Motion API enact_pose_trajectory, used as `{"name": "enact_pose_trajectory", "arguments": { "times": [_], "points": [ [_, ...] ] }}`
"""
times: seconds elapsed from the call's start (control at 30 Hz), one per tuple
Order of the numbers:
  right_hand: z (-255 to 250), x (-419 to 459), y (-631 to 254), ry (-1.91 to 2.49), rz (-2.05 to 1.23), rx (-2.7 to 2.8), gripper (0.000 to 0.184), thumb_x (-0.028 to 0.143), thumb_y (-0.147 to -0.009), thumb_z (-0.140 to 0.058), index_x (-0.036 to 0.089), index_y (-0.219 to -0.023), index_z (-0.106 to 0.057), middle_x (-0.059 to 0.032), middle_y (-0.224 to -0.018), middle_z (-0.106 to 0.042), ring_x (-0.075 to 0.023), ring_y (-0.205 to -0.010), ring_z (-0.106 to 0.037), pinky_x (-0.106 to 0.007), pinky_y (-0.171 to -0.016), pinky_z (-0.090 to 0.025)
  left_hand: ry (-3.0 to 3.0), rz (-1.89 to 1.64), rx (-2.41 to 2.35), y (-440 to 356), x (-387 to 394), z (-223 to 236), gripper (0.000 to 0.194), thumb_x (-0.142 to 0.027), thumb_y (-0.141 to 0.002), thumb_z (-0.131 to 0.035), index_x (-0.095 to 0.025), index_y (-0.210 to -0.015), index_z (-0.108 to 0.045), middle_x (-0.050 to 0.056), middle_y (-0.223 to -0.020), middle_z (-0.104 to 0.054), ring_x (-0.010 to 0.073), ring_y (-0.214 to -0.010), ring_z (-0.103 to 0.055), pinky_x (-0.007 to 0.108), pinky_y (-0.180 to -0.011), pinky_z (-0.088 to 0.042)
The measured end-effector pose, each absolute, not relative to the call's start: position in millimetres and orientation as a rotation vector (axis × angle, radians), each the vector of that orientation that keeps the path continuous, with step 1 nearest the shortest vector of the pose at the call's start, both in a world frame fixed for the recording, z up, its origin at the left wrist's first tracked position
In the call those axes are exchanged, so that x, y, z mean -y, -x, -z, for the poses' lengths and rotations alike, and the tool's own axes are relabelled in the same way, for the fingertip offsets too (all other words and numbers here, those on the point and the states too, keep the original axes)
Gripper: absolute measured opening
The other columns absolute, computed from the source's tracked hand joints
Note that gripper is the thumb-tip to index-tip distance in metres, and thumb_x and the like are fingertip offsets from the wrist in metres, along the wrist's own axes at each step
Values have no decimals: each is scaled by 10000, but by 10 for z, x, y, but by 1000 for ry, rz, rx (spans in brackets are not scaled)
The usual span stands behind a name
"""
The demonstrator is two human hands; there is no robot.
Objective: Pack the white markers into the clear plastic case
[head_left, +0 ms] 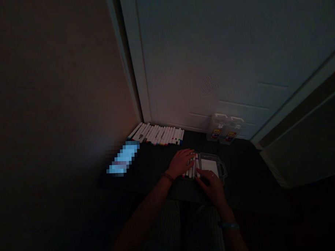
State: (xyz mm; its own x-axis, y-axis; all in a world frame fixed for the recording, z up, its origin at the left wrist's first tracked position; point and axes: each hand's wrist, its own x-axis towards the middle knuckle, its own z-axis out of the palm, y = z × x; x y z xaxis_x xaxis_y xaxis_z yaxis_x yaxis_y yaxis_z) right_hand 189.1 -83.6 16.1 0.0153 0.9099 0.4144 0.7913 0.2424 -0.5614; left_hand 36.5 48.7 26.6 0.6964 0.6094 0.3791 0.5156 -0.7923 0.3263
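Note:
A clear plastic case [223,171] with a handle lies opened out on the dark table, a white sheet [210,167] in its right half. White markers [190,172] with coloured ends lie side by side in its left half. Over these markers my left hand [182,163] rests with its fingers stretched out, hiding part of the row. From the right, my right hand [213,185] has thumb and fingertips closed around the near end of the rightmost marker [197,161]. The dim light blurs the exact finger contact.
A long row of white markers [159,135] lies along the back left of the table [155,162]. Two upright clear cases [217,129] with colourful labels stand against the white door [177,85]. A bright, pixelated phone-shaped object [124,158] is at the left edge.

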Motion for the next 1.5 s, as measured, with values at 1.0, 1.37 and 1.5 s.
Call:
{"name": "enact_pose_trajectory", "arguments": {
  "times": [1.0, 1.37, 1.5],
  "points": [
    [-148, 786, -1853, 1534, -259, 1706, 319, 246, -814, -619, 281, -1131, -609, -44, -1001, -580, -183, -899, -586, -300, -790, -493, -2696, -768, -893, -372, -534, -222, 370, -218, -906, -411, -292, -1250, -525, -5, -1331, -515, 183, -1250, -412, 390, -1042, -330],
    [-118, 777, -1857, 1534, -248, 1699, 331, 260, -822, -613, 276, -1153, -602, -45, -997, -593, -181, -895, -591, -311, -807, -491, -2751, -698, -921, -372, -483, -313, 362, -445, -935, -350, -373, -1244, -526, -25, -1343, -493, 197, -1254, -392, 375, -1028, -323],
    [-136, 788, -1854, 1544, -229, 1716, 328, 266, -827, -607, 278, -1155, -601, -49, -1001, -592, -190, -909, -585, -322, -811, -490, -2750, -697, -923, -376, -490, -298, 358, -435, -940, -344, -382, -1250, -516, -24, -1332, -501, 194, -1251, -394, 378, -1025, -320]
  ]
}}
